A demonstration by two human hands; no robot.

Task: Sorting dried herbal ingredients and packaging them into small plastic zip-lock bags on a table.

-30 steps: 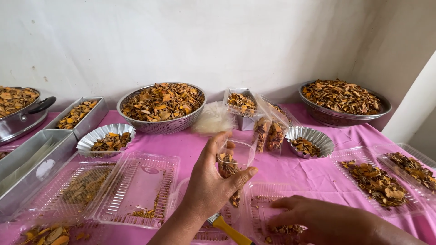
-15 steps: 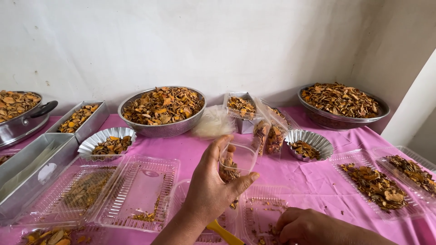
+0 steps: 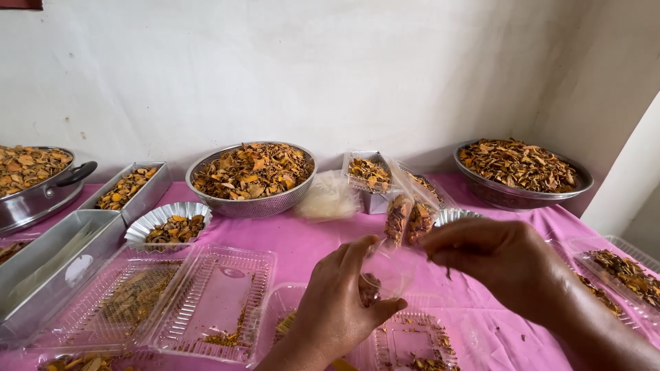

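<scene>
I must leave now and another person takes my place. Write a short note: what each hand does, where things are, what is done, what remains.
Left hand holds a small clear bag upright over the pink table.
Right hand pinches the bag's mouth, dried pieces at its fingertips.
Done: a few pieces sit in the bag's bottom; filled bags stand behind.
Left: the bag is mostly empty and unsealed. Open clear trays lie in front, the colander of dried slices behind.

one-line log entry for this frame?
left hand: holds clear plastic cup | right hand: fingertips at cup rim | below: open clear clamshell tray | surface: pink tablecloth
</scene>
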